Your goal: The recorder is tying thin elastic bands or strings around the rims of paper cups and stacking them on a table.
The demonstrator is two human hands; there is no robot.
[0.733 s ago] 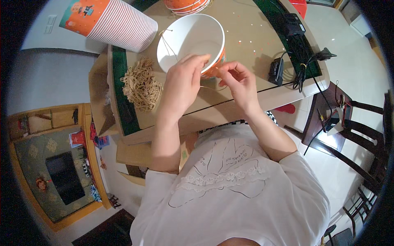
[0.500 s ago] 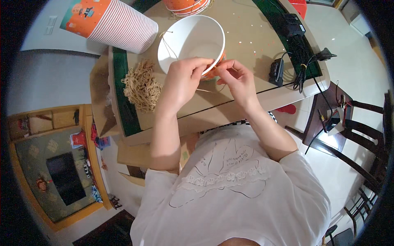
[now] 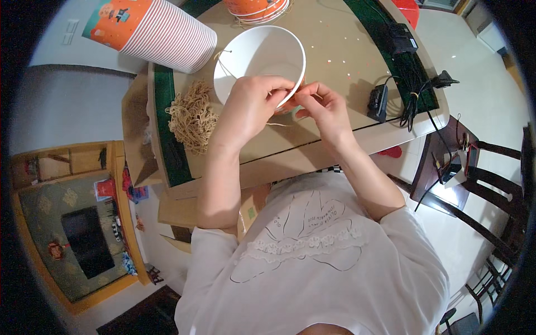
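A paper bowl (image 3: 257, 58), white inside and orange outside, stands on the table (image 3: 335, 61) in front of me. My left hand (image 3: 254, 103) grips its near rim, fingers curled over the edge. My right hand (image 3: 324, 109) is right beside it at the same rim, with its fingertips pinched on a thin tan string (image 3: 277, 124) that trails across the table. Another strand of string (image 3: 222, 56) hangs over the bowl's far-left rim.
A heap of tan strings (image 3: 192, 117) lies left of the bowl. A stack of orange paper bowls (image 3: 153, 30) lies on its side at the back left, another bowl (image 3: 257, 8) behind. Black adapters and cables (image 3: 402, 78) are on the right, dark chairs (image 3: 480, 184) beyond.
Both hands stay at the bowl's near rim. The fingers have shifted slightly as they work the string. The bowl has barely moved.
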